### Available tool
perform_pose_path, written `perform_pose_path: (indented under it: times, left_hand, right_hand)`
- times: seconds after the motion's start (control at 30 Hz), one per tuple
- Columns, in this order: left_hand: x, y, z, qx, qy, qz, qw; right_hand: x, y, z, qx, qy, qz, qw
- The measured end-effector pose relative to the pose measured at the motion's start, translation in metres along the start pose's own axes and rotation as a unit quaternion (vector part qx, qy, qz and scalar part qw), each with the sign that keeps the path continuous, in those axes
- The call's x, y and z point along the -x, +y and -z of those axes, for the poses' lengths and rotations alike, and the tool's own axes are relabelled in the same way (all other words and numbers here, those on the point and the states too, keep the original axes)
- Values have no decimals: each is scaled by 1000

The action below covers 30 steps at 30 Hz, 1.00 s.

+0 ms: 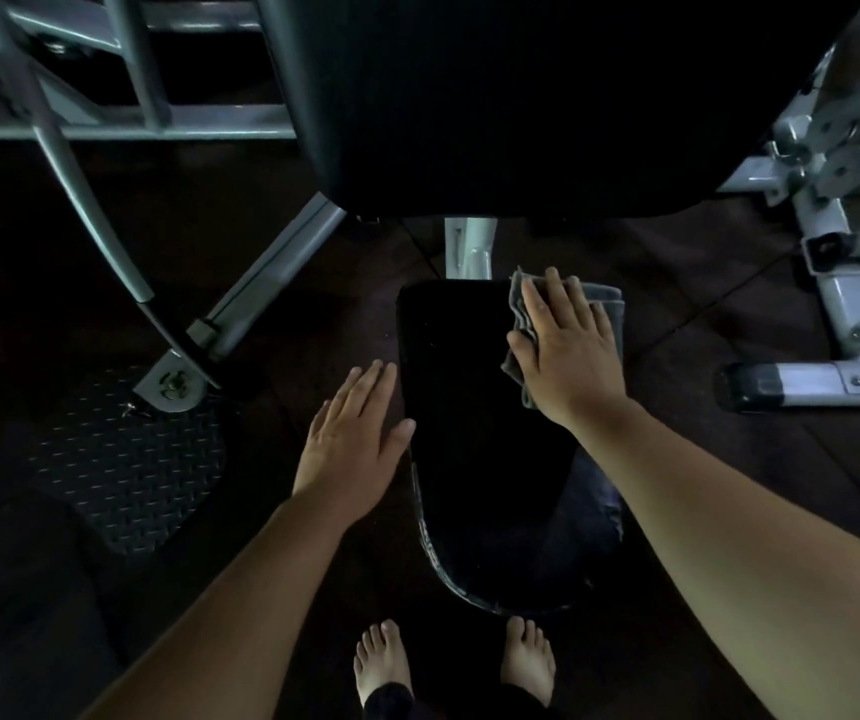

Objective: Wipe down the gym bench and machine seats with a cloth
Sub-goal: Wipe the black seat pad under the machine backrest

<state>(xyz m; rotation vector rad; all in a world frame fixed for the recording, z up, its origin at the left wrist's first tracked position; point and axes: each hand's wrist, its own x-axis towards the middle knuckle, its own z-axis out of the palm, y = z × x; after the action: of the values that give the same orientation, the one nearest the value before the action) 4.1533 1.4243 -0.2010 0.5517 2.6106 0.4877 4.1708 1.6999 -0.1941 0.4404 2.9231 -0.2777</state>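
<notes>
Far left: dark diamond-plate footplate (131, 459) on the floor, with a grey steel frame tube (271, 270) slanting down to a bracket at its far edge. Left hand (352, 444) flat, grip apart, fingers straight, holding nothing. Its thumb is at the left edge of the black padded seat (479, 459); contact unclear. Black backrest pad (521, 96) beyond the seat. Grey folded cloth (602, 301) on the seat's far right corner. Right hand (568, 350) pressed flat on it, grip apart, fingers straight. Bare feet (383, 662) at the seat's near end.

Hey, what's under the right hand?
A folded grey cloth, pressed flat by the right hand onto the far right corner of the black seat. The cloth's middle and the seat beneath are covered.
</notes>
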Motion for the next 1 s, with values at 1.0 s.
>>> perform_pose_path:
  times: [1.0]
  left_hand:
    - [-32,-40,13,20,-98,-154,983]
  right_hand:
    - [-30,-85,-10,51,-24,130,990]
